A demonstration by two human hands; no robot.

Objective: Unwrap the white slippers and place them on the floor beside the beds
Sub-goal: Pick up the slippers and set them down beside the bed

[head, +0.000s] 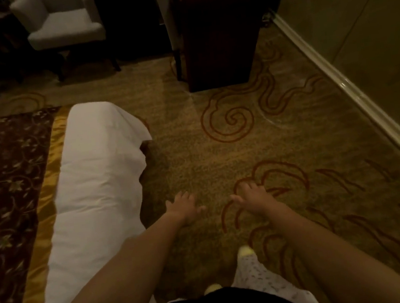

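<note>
Both my arms stretch forward over the patterned carpet [194, 157]. My left hand [184, 209] is held palm down with its fingers spread and nothing in it, just right of the bed's foot corner. My right hand [253, 197] hangs beside it, also palm down, fingers apart and empty. The bed [92, 178] with white bedding and a brown and gold runner [6, 188] fills the left side. No white slippers or wrapping show anywhere in view.
A dark wooden cabinet [221, 44] stands on the carpet straight ahead. A light armchair [62, 27] sits at the back left. The wall and its pale baseboard [351, 89] run along the right. My legs in dotted trousers [258, 276] show at the bottom.
</note>
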